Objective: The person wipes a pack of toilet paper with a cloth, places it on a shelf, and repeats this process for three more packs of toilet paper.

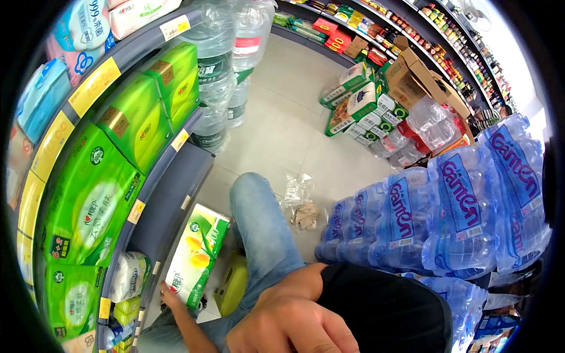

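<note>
My left hand (171,298) is at the lower left, its fingers closed on the near end of a white-and-green tissue pack (197,256) printed with yellow flowers. The pack is tilted beside the grey lower shelf (168,206). Close to the camera, my right hand (297,323) is bent with the knuckles up and fingers curled downward. Its fingertips are cut off by the bottom edge, so anything inside them is hidden. My bent knee (256,200) in jeans is between the pack and the floor litter. A yellow-green object (233,282) is partly hidden beside my leg.
Green tissue packs (94,200) fill the shelf on the left. Large water bottles (215,76) are stacked at its far end. Wrapped blue water bottles (406,217) stand at right. Cartons (362,109) and crumpled plastic (297,191) are on the floor (273,112).
</note>
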A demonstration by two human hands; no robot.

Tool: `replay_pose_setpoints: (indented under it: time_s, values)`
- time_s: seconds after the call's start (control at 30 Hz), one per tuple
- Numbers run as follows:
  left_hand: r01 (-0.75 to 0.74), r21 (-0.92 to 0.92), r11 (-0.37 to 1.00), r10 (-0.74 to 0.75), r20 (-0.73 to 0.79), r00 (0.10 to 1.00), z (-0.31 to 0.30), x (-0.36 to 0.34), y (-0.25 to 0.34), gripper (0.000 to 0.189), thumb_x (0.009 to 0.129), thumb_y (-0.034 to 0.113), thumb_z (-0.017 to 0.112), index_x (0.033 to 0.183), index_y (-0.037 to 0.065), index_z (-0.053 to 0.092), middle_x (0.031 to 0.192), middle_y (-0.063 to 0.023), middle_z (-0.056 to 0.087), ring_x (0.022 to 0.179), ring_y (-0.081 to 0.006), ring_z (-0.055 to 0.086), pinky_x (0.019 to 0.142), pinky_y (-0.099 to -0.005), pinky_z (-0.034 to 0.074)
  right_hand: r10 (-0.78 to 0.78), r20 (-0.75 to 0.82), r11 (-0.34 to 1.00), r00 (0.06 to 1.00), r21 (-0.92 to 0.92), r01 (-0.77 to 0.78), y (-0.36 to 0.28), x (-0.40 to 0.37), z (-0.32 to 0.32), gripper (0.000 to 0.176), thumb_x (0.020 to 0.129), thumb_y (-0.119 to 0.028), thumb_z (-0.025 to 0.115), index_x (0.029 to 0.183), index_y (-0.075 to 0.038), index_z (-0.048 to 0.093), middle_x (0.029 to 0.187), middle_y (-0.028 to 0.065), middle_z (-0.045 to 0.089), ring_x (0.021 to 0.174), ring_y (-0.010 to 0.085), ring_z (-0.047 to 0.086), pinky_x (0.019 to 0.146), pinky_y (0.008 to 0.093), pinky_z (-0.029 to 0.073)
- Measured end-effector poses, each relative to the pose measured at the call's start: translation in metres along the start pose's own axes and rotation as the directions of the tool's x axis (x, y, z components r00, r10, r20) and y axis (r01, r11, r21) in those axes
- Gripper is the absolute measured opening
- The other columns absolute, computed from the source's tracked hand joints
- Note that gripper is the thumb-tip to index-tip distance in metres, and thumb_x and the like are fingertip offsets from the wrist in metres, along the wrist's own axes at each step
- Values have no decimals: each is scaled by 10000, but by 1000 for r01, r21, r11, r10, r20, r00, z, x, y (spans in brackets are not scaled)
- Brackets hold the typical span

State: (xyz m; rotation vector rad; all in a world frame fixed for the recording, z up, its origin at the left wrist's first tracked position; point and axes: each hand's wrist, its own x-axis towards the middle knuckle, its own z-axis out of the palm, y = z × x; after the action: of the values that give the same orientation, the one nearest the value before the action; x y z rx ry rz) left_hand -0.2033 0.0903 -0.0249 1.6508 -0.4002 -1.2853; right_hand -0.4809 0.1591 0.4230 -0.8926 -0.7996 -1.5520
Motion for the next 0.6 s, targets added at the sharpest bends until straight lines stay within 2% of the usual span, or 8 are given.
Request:
replay_pose_setpoints:
  time_s: [0.1, 0.2, 0.4, 0.5, 0.6]
  values:
    - [14, -2, 1000, -14, 2, 1000, 3, -7, 5, 587, 927, 351, 637, 1225, -148, 554, 1119, -224, 660, 887, -287, 689, 752, -393, 580, 4, 0, 1000, 1000, 0, -4, 0, -1, 0, 242, 936, -261, 715, 1012, -33, 739, 730, 127, 619, 552, 255, 581, 458, 363, 411]
    - [8, 12, 1000, -7, -76, 997, 12, -17, 12, 589, 931, 355, 628, 1232, -145, 549, 1119, -221, 661, 887, -290, 689, 757, -389, 578, 10, 18, 1000, 1000, -9, -9, -1, 0, -1, 243, 935, -258, 715, 1012, -28, 738, 730, 126, 619, 551, 254, 577, 456, 364, 405]
    - [27, -12, 1000, -28, -35, 999, 6, -9, 5, 618, 933, 372, 621, 1246, -152, 527, 1142, -231, 648, 901, -296, 687, 763, -389, 576, 9, 8, 1000, 1000, -19, -9, -3, 0, 0, 247, 932, -251, 718, 1008, -17, 734, 728, 126, 617, 543, 248, 572, 453, 363, 398]
    - [19, 89, 996, -17, -30, 999, 11, -25, 19, 635, 932, 386, 621, 1253, -153, 521, 1138, -227, 647, 904, -292, 685, 764, -390, 575, 14, 3, 1000, 1000, -23, -14, -4, 1, 0, 247, 931, -248, 721, 1010, -14, 733, 726, 127, 617, 538, 247, 572, 449, 362, 395]
    - [14, 72, 997, -14, -1, 1000, 5, -13, 10, 642, 930, 396, 620, 1251, -152, 524, 1124, -221, 649, 902, -286, 684, 763, -387, 572, 3, -6, 1000, 1000, -27, -3, -3, 0, 0, 252, 930, -249, 722, 1011, -11, 732, 725, 127, 618, 534, 247, 572, 445, 361, 392]
